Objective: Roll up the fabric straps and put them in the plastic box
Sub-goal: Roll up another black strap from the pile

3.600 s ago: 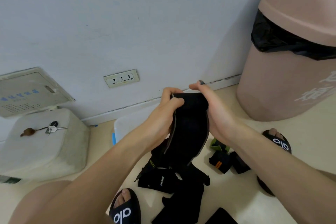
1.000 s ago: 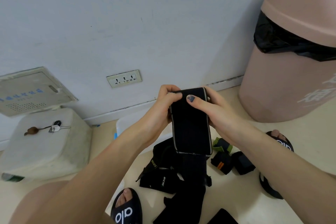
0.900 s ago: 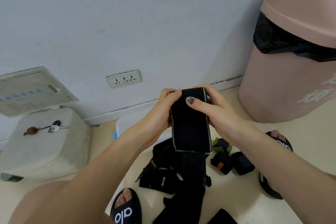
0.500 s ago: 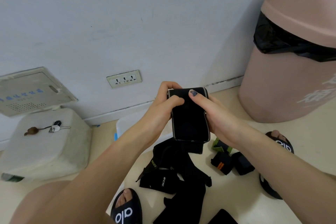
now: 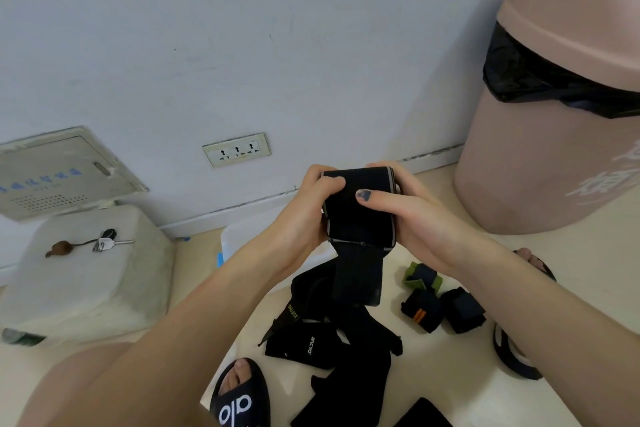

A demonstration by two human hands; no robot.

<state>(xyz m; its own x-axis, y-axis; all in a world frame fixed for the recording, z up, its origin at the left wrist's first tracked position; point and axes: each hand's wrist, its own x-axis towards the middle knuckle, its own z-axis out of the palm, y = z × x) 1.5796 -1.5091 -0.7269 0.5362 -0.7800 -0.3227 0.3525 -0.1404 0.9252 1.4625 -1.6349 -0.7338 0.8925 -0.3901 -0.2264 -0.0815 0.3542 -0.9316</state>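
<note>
I hold a black fabric strap (image 5: 358, 215) with grey edging in front of me, mostly wound into a thick roll. My left hand (image 5: 304, 215) grips its left side, thumb over the top edge. My right hand (image 5: 412, 215) grips the right side, thumb pressed on the roll's face. A short loose tail (image 5: 358, 274) hangs below the roll. Several unrolled black straps (image 5: 329, 340) lie in a heap on the floor beneath. Three rolled straps (image 5: 440, 302) sit to the right of the heap. The translucent plastic box (image 5: 242, 236) lies behind my left forearm, mostly hidden.
A large pink bin (image 5: 561, 114) with a black liner stands at the right. A pale block (image 5: 86, 270) with keys (image 5: 104, 244) on top sits at the left by the wall. My sandalled feet (image 5: 239, 399) are on the floor near the straps.
The roll has grown thicker and the hanging tail has shortened as both hands wound the strap up. The hands have stayed at about the same height.
</note>
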